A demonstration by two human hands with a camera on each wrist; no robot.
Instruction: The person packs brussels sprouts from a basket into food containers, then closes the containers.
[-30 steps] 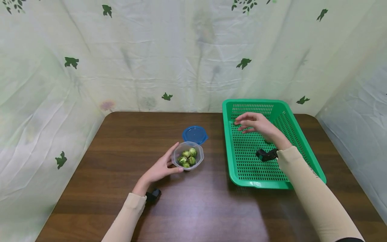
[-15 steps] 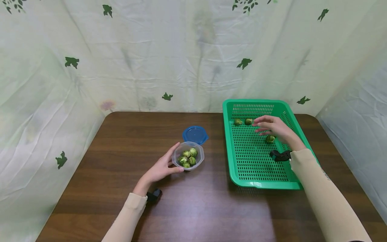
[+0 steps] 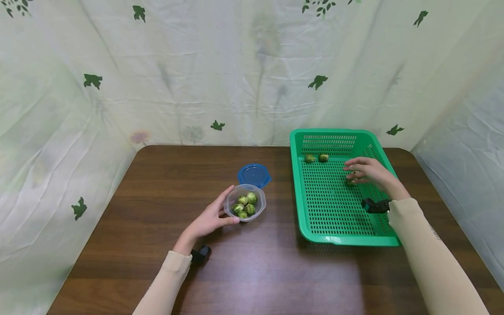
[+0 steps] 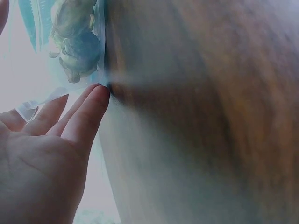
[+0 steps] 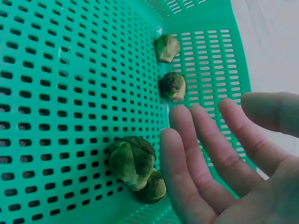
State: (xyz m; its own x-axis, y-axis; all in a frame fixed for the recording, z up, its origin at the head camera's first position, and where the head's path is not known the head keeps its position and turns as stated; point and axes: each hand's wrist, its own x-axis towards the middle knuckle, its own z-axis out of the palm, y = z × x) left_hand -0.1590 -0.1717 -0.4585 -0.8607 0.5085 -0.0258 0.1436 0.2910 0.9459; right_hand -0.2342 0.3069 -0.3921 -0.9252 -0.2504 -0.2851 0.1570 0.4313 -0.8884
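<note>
My left hand holds a clear plastic container on the table, thumb at its near side and fingers at its left. Several Brussels sprouts lie in it. In the left wrist view, fingertips touch the container's edge. Over the right part of a green basket hovers my right hand, fingers loosely bent, nothing held. Below it, the right wrist view shows a larger sprout touching another sprout. Two more sprouts, one here, sit by the basket's far wall.
A blue lid lies flat just behind the container. The brown wooden table carries everything. A printed curtain hangs around its back and sides. The basket's raised walls enclose the right hand's surroundings.
My right hand has moved right and slightly toward me within the basket, uncovering the two far sprouts and now partly covering the right ones. The left hand and container stay put.
</note>
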